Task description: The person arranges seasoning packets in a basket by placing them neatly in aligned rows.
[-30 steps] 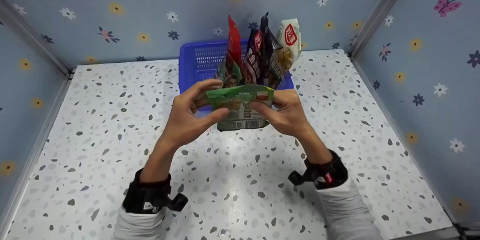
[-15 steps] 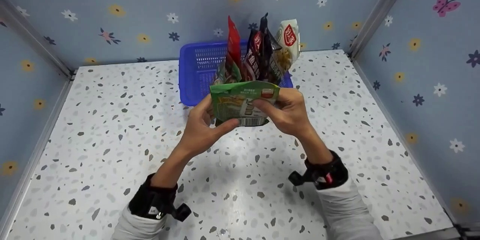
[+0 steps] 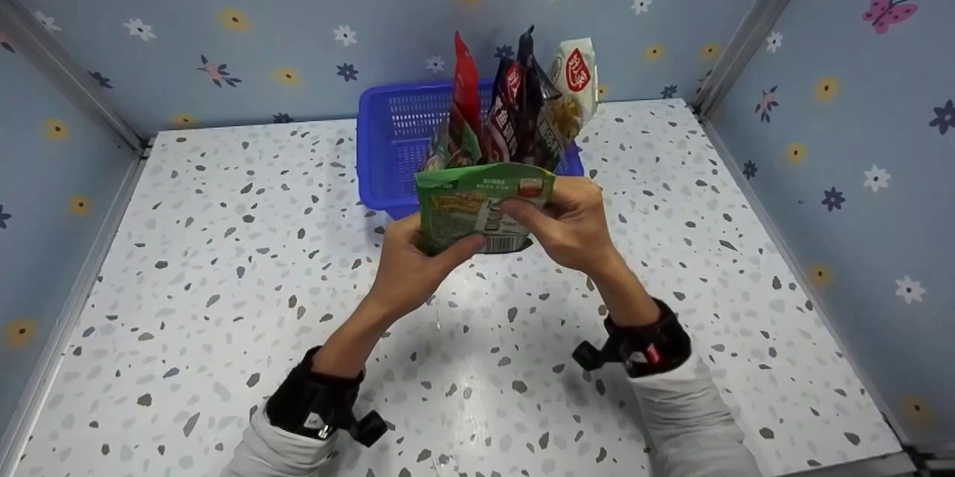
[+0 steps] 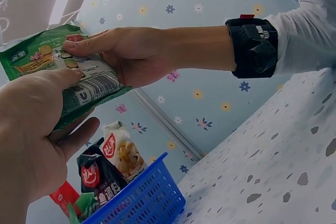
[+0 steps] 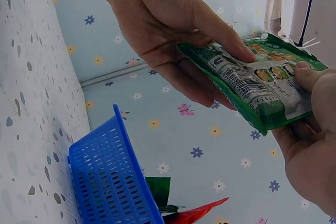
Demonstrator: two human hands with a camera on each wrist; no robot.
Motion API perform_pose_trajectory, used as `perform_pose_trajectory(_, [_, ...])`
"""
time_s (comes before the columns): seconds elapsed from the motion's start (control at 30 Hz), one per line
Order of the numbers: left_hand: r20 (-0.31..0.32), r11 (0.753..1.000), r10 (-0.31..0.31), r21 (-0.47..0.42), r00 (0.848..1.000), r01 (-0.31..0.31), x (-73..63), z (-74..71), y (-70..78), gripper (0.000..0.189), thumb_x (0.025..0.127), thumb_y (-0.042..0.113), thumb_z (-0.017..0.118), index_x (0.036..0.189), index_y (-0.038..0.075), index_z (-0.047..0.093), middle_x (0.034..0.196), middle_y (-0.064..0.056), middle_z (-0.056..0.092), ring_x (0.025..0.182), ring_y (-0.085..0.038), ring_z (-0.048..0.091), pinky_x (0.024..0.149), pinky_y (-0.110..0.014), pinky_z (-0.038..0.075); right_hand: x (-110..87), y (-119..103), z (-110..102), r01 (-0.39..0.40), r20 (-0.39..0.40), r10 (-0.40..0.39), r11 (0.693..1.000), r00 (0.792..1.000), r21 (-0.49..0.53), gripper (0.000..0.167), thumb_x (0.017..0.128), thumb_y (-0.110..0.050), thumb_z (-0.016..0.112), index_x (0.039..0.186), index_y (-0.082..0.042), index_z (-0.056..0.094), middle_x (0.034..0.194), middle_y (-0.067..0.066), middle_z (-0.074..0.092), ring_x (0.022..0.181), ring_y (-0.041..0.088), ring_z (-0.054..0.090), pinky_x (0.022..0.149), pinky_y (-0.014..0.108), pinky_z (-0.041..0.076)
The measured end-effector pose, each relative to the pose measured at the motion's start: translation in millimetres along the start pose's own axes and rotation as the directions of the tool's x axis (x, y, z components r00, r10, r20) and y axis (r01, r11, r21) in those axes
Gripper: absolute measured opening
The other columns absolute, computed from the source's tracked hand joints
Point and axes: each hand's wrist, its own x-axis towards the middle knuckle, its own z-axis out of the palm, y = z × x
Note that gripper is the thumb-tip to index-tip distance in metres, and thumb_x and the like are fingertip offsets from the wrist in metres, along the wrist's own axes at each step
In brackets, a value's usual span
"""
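A green seasoning packet [image 3: 466, 212] is held up in front of the basket, its back with a barcode and small pictures turned toward the head camera. My right hand [image 3: 571, 227] grips its right side, thumb across the back panel. My left hand [image 3: 406, 268] holds the lower left corner, thumb near the barcode and fingers behind. In the right wrist view, the left hand [image 5: 168, 30] has its thumb on top of the packet [image 5: 257, 80] and its fingers underneath. The left wrist view shows the right hand [image 4: 123, 51] pinching the packet's far end.
Behind the packet, a blue plastic basket [image 3: 380, 163] stands against the flowered back wall [image 3: 283, 14]. Upright in it are a red pouch [image 3: 466, 81], dark pouches [image 3: 503, 111] and a white pouch [image 3: 578, 81]. Flowered side walls flank the speckled table [image 3: 239, 298].
My left hand has moved right and closed from a loose spread beside the packet onto its lower left corner. The packet has shifted slightly up and right; the right hand keeps its grip.
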Motion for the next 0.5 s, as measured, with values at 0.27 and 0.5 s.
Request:
perform_pose_trajectory(0.27, [-0.014, 1.0, -0.001, -0.017, 1.0, 0.001, -0.7, 0.3, -0.7, 0.027, 0.1, 0.001, 0.083, 0.127, 0.0, 0.082, 0.116, -0.018, 0.087, 0.097, -0.016, 0.086, 0.081, -0.03, 0.069, -0.4, 0.7, 0.3, 0.006, 0.008, -0.006, 1.0, 1.0, -0.003, 0.021, 0.103, -0.013, 0.084, 0.108, 0.008, 0.084, 0.078, 0.019, 0.078, 0.047, 0.017, 0.032, 0.047, 0.034, 0.024])
perform_pose_trajectory(0.5, [-0.02, 1.0, 0.017, 0.0, 1.0, -0.017, -1.4, -1.1, -0.8, 0.025, 0.101, 0.002, 0.082, 0.126, 0.001, 0.084, 0.114, -0.017, 0.088, 0.097, -0.016, 0.086, 0.081, -0.031, 0.07, -0.6, 1.8, 0.7, 0.011, 0.02, -0.011, 1.0, 1.0, 0.017, 0.022, 0.103, -0.013, 0.083, 0.107, 0.008, 0.084, 0.073, 0.018, 0.073, 0.047, 0.019, 0.031, 0.047, 0.035, 0.023])
